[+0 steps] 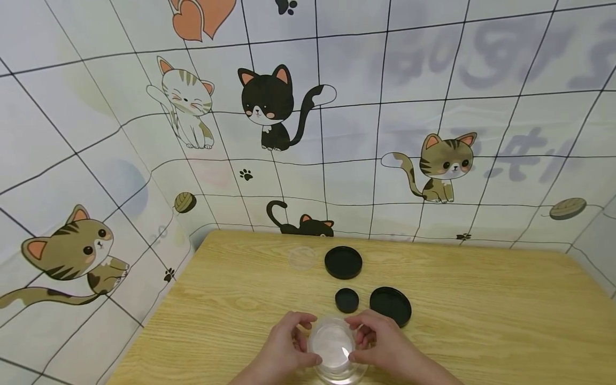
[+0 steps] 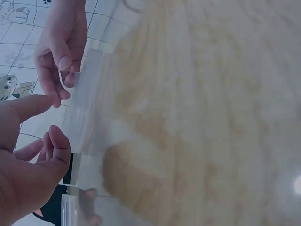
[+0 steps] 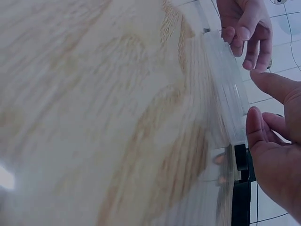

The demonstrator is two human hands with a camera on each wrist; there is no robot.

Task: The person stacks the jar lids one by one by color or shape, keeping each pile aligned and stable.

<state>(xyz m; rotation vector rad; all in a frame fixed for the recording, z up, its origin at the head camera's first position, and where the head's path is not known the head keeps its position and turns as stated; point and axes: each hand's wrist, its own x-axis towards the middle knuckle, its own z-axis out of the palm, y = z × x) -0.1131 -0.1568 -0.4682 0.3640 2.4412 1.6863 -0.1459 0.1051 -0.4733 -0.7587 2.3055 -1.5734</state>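
A stack of clear round containers point(image 1: 333, 345) stands near the front edge of the table, a wider clear one point(image 1: 340, 380) showing beneath the upper one. My left hand point(image 1: 289, 339) is at its left side, fingers loosely bent and thumb tip overlapping the rim in the head view. On the opposite side my right hand point(image 1: 377, 342) mirrors it. In the wrist views, the fingertips of the left hand point(image 2: 33, 146) and right hand point(image 3: 277, 136) hover right at the top of the stack point(image 3: 225, 89), with nothing visible pinched between them.
Beyond the hands lie a small black round lid point(image 1: 347, 300), a larger black lid point(image 1: 391, 306) beside the right hand, and another large black lid point(image 1: 343, 262) farther back. A thin transparent disc point(image 1: 302, 258) lies left of that. A cat-print wall covering point(image 1: 356, 176) borders the wooden table point(image 1: 481, 310).
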